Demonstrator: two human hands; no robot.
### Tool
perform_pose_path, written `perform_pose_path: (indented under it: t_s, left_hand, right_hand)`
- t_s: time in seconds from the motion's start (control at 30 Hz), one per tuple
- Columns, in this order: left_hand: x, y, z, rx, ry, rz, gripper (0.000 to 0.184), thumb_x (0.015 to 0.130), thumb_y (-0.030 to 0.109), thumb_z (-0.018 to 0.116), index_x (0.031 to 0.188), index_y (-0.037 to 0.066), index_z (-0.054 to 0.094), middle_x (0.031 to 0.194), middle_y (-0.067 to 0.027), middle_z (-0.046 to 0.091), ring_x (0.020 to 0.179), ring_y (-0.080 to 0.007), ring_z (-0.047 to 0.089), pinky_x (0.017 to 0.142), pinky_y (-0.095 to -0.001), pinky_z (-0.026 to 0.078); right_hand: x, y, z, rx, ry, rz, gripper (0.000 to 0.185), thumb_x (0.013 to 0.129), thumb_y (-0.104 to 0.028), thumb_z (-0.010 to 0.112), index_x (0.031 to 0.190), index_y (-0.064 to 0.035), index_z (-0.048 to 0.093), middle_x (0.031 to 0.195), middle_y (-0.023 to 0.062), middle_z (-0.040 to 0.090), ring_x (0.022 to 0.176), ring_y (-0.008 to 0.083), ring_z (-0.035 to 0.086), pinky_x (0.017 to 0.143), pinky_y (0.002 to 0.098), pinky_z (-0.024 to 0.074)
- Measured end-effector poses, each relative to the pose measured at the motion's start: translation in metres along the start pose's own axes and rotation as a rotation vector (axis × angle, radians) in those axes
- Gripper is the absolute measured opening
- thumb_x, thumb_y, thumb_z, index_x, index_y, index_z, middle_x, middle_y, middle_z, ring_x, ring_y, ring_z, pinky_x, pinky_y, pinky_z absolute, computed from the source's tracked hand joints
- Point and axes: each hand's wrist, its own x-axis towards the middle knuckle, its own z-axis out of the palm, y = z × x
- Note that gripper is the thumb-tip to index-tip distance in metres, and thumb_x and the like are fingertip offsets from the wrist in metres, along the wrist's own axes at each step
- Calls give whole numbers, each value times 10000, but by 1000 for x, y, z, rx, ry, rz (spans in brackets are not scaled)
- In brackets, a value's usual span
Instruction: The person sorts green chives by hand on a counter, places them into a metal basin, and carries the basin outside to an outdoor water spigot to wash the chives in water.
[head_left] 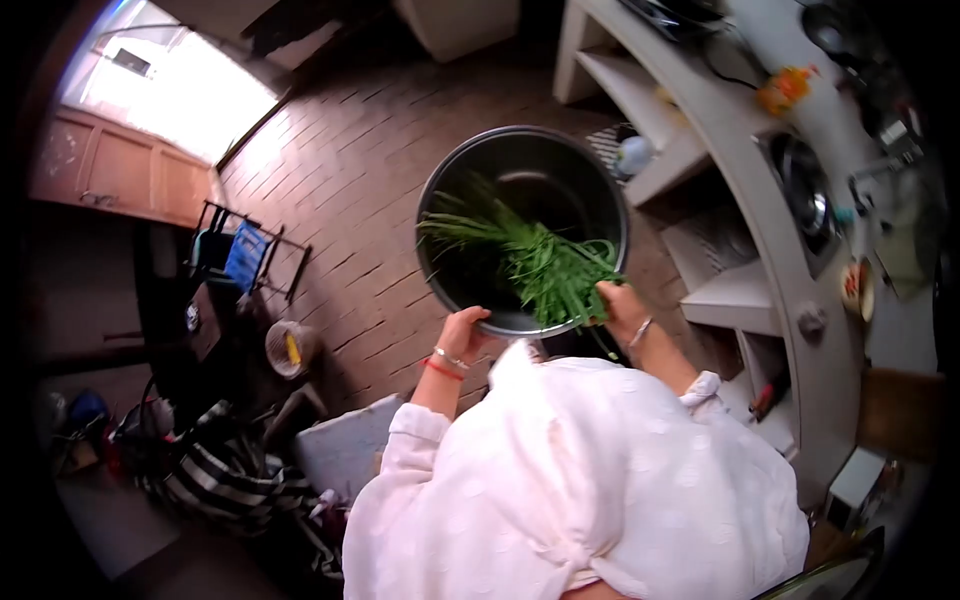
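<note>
In the head view, the left hand [466, 334] curls around the near rim of the deep pot [530, 152]; the right hand [622, 312] closes at its near-right edge against the leafy greens [555, 268], its exact grip unclear. The pot is being held up; moving it calls for both grips and level walls. White shelving [738, 296] edges the right; brick floor [365, 180] opens far and left.

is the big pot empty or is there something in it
Not empty: leafy greens lie in the pot, spreading across its opening, some stems overhanging the near rim.
</note>
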Motion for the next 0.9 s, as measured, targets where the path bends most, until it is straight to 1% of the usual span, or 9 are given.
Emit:
perform_pose_path:
  t_s: [0.13, 0.27, 0.37, 0.47, 0.5, 0.6, 0.67, 0.8, 0.9]
  left_hand:
    - [50, 60, 1, -128, 59, 67, 41, 762, 28, 536, 766, -2, 564, 771, -109, 616, 710, -235, 622, 670, -379, 555]
    - [93, 119, 1, -270, 157, 112, 24, 759, 25, 541, 760, 4, 553, 772, -101, 616, 706, -231, 621, 641, -377, 557]
    - [134, 198, -12, -264, 280, 187, 39, 767, 32, 534, 783, -1, 546, 792, -116, 609, 722, -246, 623, 630, -383, 568]
    - [169, 254, -23, -273, 381, 245, 60, 755, 9, 518, 787, -39, 535, 814, -155, 601, 752, -296, 631, 677, -440, 579]
    - [160, 261, -9, -355, 396, 227, 62, 746, 12, 527, 743, -48, 538, 730, -123, 580, 618, -268, 622, 541, -418, 590]
    - [182, 290, -14, -225, 428, 266, 69, 742, 13, 529, 758, -55, 532, 730, -125, 577, 614, -271, 622, 525, -412, 588]
    - [201, 305, -10, -276, 394, 237, 50, 738, -11, 527, 749, -58, 540, 740, -142, 585, 630, -283, 624, 546, -433, 579]
    - [236, 351, 20, -234, 271, 190, 38, 717, -55, 550, 745, -31, 544, 704, -140, 577, 638, -290, 618, 568, -458, 556]
    - [265, 387, 47, -50, 187, 118, 48, 711, -56, 547, 734, -18, 530, 674, -102, 549, 614, -264, 603, 556, -452, 549]
  right_hand:
    - [60, -86, 26, 143, -337, 49, 300, 856, -208, 522, 1089, -20, 542, 989, 103, 638, 804, 216, 649, 634, 331, 529]
    - [147, -181, 38, -355, -181, -80, 412, 871, -260, 525, 1204, -19, 488, 1071, 139, 627, 818, 205, 656, 668, 283, 530]
    - [253, -245, 72, -357, 128, -528, 238, 906, -82, 439, 1099, -31, 568, 994, 108, 647, 761, 154, 651, 627, 237, 519]
    - [295, -323, 156, -435, 44, -681, 229, 911, -78, 433, 1071, -26, 588, 973, 93, 649, 754, 129, 642, 643, 235, 515]
    - [297, -328, 172, -491, -58, -676, 231, 909, -81, 439, 1074, -22, 590, 961, 90, 651, 759, 129, 641, 644, 233, 513]
    - [366, -333, 245, -727, -318, -521, 258, 897, -144, 481, 1089, -5, 583, 951, 128, 653, 803, 172, 641, 683, 265, 509]
    - [432, -317, 279, -1182, -412, -558, 363, 871, -272, 527, 1089, 15, 576, 977, 184, 639, 879, 260, 632, 759, 334, 497]
    - [498, -300, 318, -1463, -136, -239, 699, 708, -544, 638, 1073, 48, 566, 1064, 239, 598, 1007, 350, 581, 870, 390, 454]
    - [516, -300, 286, -1370, 37, -195, 716, 646, -473, 730, 1094, 50, 534, 1082, 245, 588, 1022, 351, 574, 867, 379, 462]
